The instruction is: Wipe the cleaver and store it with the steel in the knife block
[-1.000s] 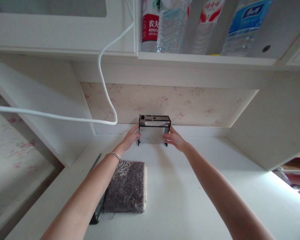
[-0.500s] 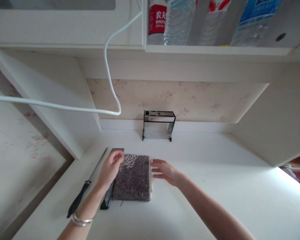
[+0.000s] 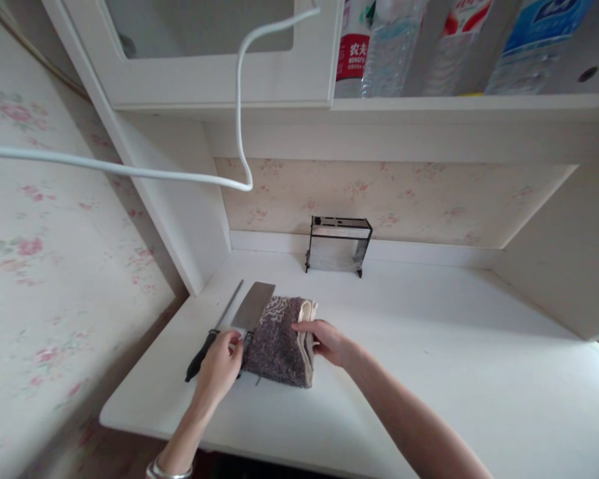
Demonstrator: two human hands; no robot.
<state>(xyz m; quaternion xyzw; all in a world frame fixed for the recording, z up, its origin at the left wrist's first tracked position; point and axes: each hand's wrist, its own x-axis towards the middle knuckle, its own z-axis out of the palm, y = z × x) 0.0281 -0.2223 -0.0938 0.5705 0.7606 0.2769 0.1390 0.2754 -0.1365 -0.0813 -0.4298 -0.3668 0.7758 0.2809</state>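
Observation:
A folded dark grey-brown cloth (image 3: 277, 346) with a pale pattern lies on the white counter. My right hand (image 3: 327, 340) is closed on its right edge, thumb on top and fingers tucked below; that edge is slightly raised. Left of the cloth lies a cleaver (image 3: 253, 306), its grey blade pointing away and its dark handle partly hidden by the cloth and my left hand. My left hand (image 3: 222, 362) is curled beside that handle, fingertips drawn together; what they hold, if anything, is hidden. A sharpening steel (image 3: 199, 357) with a black handle lies farther left.
A black-framed knife block (image 3: 338, 246) with clear sides stands near the back wall. A white cable (image 3: 180, 175) hangs across the upper left. Above, bottles (image 3: 392, 50) stand on an open cabinet shelf. The counter's front edge (image 3: 152, 431) is close to my left forearm.
My right hand has closed on the cloth's right edge and lifted it a little. My left hand has come down beside the cleaver's handle, uncovering the blade. The view has shifted left.

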